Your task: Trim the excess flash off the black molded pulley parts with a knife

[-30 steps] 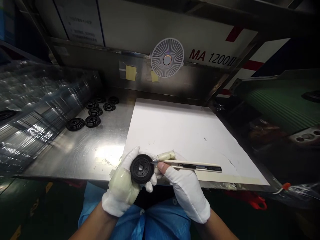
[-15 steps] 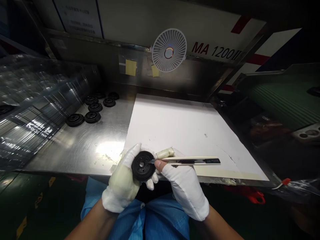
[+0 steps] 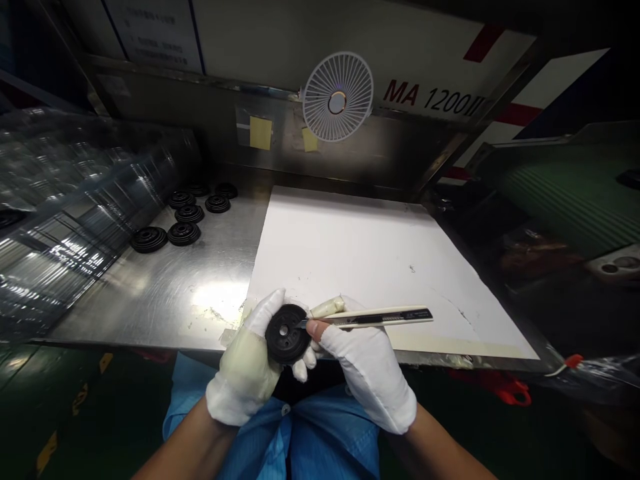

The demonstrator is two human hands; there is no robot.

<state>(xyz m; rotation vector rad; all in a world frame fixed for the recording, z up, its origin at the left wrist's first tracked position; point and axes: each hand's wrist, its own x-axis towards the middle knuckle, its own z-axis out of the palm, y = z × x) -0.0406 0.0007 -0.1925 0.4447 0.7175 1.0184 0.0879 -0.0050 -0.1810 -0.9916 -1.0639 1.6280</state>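
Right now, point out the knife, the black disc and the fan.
knife (image 3: pixel 385 318), head view, on the handle
black disc (image 3: pixel 295 337), head view, on the face beside the hub
fan (image 3: pixel 357 100), head view, on the white grille

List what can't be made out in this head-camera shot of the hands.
Head view:
Far face of the black disc: hidden by the left hand.
Blade tip of the utility knife: too small to tell whether it touches the disc.
Anything beneath the clear plastic sheet: obscured by glare.
Paper notice: cut off by the top edge, print too small.
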